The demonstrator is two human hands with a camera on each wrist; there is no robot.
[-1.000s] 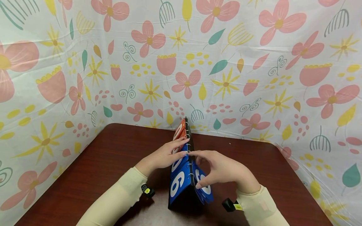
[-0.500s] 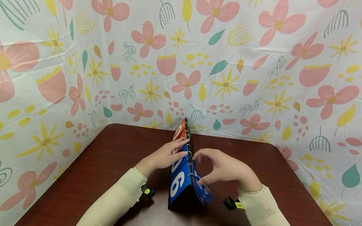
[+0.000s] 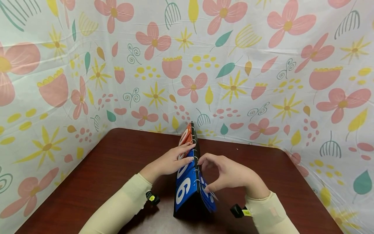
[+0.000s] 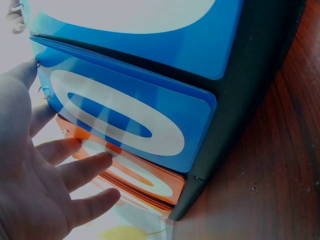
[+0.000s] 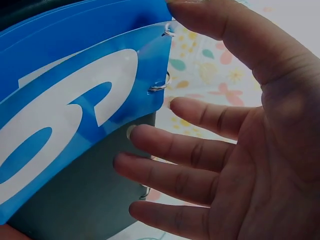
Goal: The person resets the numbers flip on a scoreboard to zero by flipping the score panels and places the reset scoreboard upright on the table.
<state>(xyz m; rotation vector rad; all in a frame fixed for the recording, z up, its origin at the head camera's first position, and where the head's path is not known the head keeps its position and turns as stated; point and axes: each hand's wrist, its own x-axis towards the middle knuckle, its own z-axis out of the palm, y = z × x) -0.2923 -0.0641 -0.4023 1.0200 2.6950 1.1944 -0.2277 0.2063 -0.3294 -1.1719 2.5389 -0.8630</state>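
Note:
A tabletop flip scoreboard (image 3: 183, 190) stands like a tent, its ringed ridge pointing away from me. Its left face carries blue number cards, one with a 6, and orange cards (image 3: 185, 135) farther back. My left hand (image 3: 169, 161) rests along that face, fingers spread, with its fingertips at the ridge beside a blue 0 card (image 4: 125, 117). On the other side my right hand (image 3: 230, 172) arches beside the ridge. In the right wrist view its thumb (image 5: 200, 17) is at the upper edge of the blue cards (image 5: 95, 95), and its other fingers extend loosely near the rings and black backing.
The scoreboard stands on a dark reddish-brown table (image 3: 131, 146). A white curtain (image 3: 248, 107) printed with flowers hangs behind and to the sides. Black wrist cameras hang below both sleeves, one of them under the right forearm (image 3: 238, 211).
The blue cards on the right face have swung down closer against the board. My right index fingertip has shifted slightly right, off the ridge. The left hand stays in place.

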